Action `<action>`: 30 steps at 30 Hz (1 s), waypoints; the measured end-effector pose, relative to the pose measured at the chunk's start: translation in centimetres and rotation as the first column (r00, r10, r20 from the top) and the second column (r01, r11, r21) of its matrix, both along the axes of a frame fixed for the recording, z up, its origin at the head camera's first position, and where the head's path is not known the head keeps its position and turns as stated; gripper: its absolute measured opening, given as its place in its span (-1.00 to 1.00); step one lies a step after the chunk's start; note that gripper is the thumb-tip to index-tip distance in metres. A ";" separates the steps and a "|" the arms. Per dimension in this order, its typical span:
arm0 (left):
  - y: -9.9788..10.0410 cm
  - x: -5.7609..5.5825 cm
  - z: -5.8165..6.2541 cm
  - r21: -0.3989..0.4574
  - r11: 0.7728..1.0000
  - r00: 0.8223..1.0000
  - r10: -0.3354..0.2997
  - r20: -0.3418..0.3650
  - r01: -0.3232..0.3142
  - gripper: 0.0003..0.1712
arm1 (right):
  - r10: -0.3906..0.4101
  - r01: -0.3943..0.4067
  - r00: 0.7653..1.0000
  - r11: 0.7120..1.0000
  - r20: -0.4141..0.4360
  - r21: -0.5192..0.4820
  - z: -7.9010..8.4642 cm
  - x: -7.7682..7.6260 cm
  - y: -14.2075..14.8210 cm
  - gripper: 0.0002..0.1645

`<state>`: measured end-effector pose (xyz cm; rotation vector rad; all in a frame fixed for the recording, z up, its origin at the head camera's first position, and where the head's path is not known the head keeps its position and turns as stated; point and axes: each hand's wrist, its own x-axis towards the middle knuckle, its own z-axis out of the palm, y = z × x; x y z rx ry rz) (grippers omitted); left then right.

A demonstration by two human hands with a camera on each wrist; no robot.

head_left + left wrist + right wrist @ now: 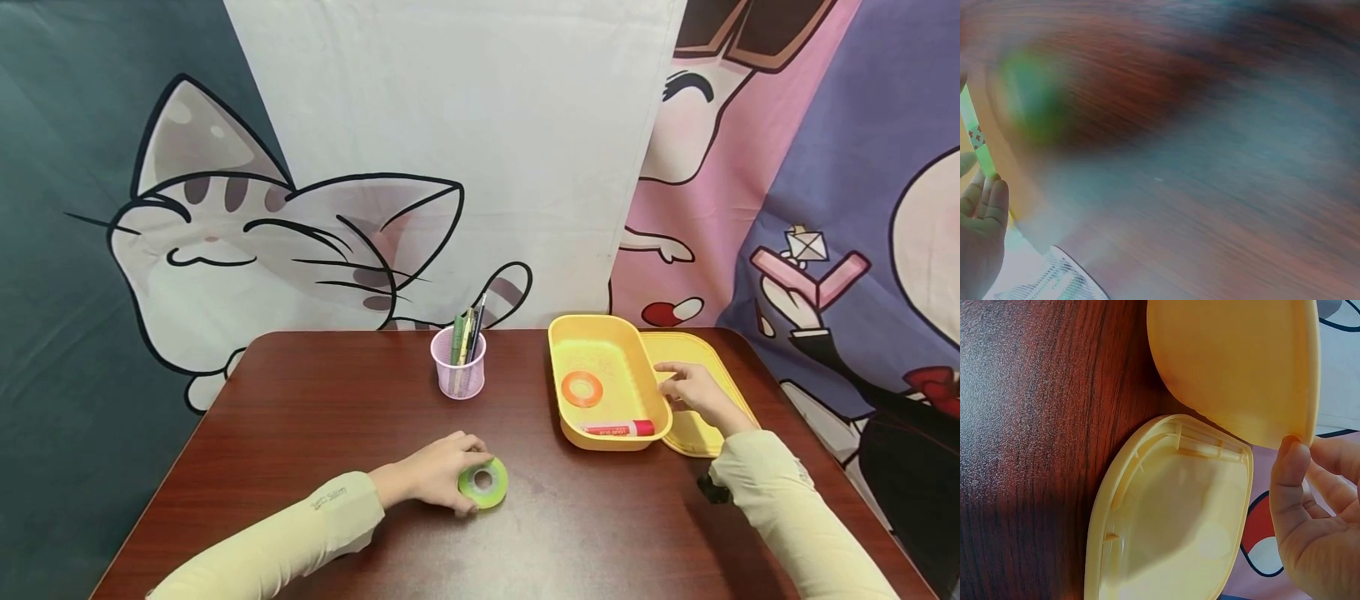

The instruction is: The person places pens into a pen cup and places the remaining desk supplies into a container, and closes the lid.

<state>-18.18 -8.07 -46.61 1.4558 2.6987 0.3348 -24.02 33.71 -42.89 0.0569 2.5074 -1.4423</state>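
In the head view my left hand (442,471) grips a roll of green tape (495,493) by its left side, just over the table. The left wrist view shows the green tape (986,160) edge-on beside the fingertips (1000,195). My right hand (697,393) is at the right rim of a yellow plastic box (611,333). Up close, its thumb and fingers pinch the edge of the box (1241,369). Inside the box lie an orange tape roll (582,389) and a red-capped glue tube (618,428).
The yellow lid (686,433) lies inner side up on the table, right of the box and under the right hand. A pink mesh cup (459,382) with several pens stands at the back middle. Behind the brown table (330,392) hangs a cartoon-printed cloth (465,100).
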 end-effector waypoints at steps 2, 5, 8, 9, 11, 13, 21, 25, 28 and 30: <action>0.6 -0.1 0.2 0.025 1.000 1.000 -0.007 -0.012 0.008 -0.24 | -0.005 0.005 1.000 1.000 -0.001 0.001 0.0 0.0 0.0 -0.40; 1.6 -0.2 0.7 0.062 0.998 1.000 -0.012 -0.025 0.013 -0.26 | -0.005 0.005 1.000 1.000 0.000 -0.001 0.0 0.1 0.1 -0.40; 2.7 -0.5 1.2 0.090 0.996 0.999 -0.011 -0.041 0.014 -0.28 | -0.006 0.006 1.000 1.000 0.003 -0.003 -0.1 0.1 0.1 -0.40; 3.0 -0.6 1.3 0.095 0.995 0.999 -0.009 -0.044 0.013 -0.28 | -0.006 0.006 1.000 1.000 0.004 -0.002 -0.1 0.1 0.1 -0.40; 3.7 -0.9 1.7 0.105 0.994 0.998 -0.007 -0.057 0.012 -0.28 | -0.009 0.009 1.000 1.000 0.006 0.000 -0.1 0.0 0.2 -0.40; 4.4 -1.2 2.0 0.114 0.993 0.998 0.000 -0.069 0.008 -0.28 | -0.014 0.014 1.000 1.000 0.007 0.003 -0.1 0.0 0.2 -0.40; 6.7 -2.5 3.1 0.201 0.979 0.997 0.051 -0.066 -0.037 -0.29 | -0.024 0.024 1.000 1.000 0.012 0.002 -0.4 -0.2 0.2 -0.39; 7.7 -3.3 3.4 0.241 0.967 0.994 0.097 -0.060 -0.080 -0.30 | -0.035 0.034 0.999 0.999 0.018 0.001 -0.4 -0.2 0.2 -0.39; 8.2 -3.8 3.4 0.265 0.957 0.989 0.136 -0.059 -0.116 -0.30 | -0.038 0.038 0.999 0.999 0.019 -0.004 -0.4 -0.2 0.2 -0.40; 8.6 -4.2 3.4 0.279 0.950 0.986 0.161 -0.044 -0.143 -0.30 | -0.033 0.033 0.999 0.999 0.017 -0.008 -0.4 -0.1 0.1 -0.39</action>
